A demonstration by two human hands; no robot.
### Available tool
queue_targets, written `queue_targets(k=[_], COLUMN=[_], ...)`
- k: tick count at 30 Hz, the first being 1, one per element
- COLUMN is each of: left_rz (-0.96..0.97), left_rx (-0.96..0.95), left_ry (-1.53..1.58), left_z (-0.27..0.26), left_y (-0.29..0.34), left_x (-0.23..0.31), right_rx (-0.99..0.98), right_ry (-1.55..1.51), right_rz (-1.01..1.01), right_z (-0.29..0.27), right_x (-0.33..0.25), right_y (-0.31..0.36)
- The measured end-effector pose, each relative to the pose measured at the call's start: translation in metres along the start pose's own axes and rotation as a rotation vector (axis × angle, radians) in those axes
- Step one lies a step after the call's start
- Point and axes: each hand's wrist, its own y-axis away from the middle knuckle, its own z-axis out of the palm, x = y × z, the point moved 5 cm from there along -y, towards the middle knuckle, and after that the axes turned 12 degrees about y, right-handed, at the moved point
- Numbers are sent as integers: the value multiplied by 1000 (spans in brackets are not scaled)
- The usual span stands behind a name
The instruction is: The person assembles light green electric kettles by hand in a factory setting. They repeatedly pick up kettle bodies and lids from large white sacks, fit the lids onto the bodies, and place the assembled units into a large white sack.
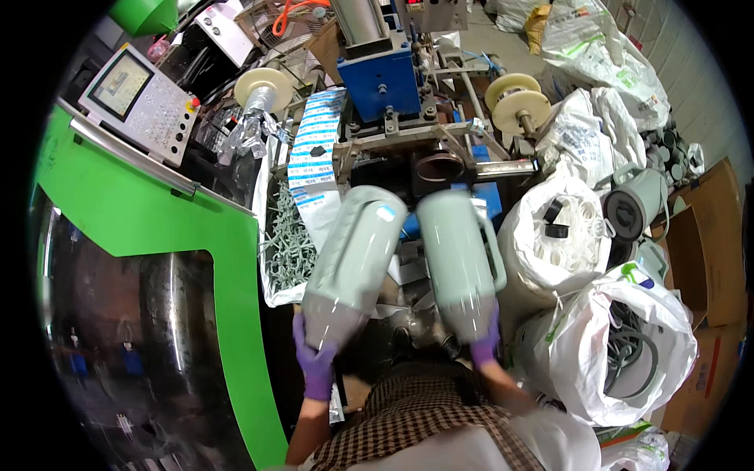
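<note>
My left hand (316, 363), in a purple glove, grips a pale grey-green plastic jug (355, 250) by its darker, glossy, tapered end. This jug leans to the right, its far end close to the machine, and a small blue-and-white label shows near that end. A similar jug (454, 247) with a side handle is in my gloved right hand (487, 342), held by its tapered end too. The two jugs are side by side with a narrow gap between them. Most of my right fingers are hidden behind the jug.
Ahead stands a blue press machine (381, 82) with a roll spool (518, 102) and a label strip (316, 157). A green machine (236, 314) with a control panel (129, 98) is at left. White sacks of parts (542, 337) and cardboard boxes (719, 235) line the right.
</note>
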Motion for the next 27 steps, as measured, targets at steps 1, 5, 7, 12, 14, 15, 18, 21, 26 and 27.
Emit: queue_targets(k=[1, 5, 7, 12, 14, 15, 18, 21, 26, 27], left_rz=[23, 496, 630, 846, 877, 875, 826, 757, 87, 222], left_rx=[-50, -388, -447, -369, -401, -416, -537, -796, -1947, -2150], left_ry=[-124, -632, -589, -717, -891, -987, -1276, -1327, -67, -33], left_z=[22, 115, 164, 266, 302, 315, 358, 366, 371, 374], left_y=[-16, -60, -65, -85, -114, -130, -170, -148, -2, 37], left_x=[-2, -45, -74, -139, -157, -170, -173, -136, 45, 98], right_rx=[161, 289, 283, 181, 126, 139, 49, 88, 193, 200], right_ry=[774, 1279, 1545, 1810, 1796, 1742, 1863, 1865, 1845, 1845], right_rz=[-45, 26, 55, 261, 123, 239, 192, 425, 491, 355], right_z=[-3, 58, 72, 143, 156, 164, 198, 228, 276, 274], right_x=[-20, -96, -111, -134, -130, -130, -143, -156, -201, -203], right_y=[55, 135, 147, 147, 153, 149, 128, 113, 104, 103])
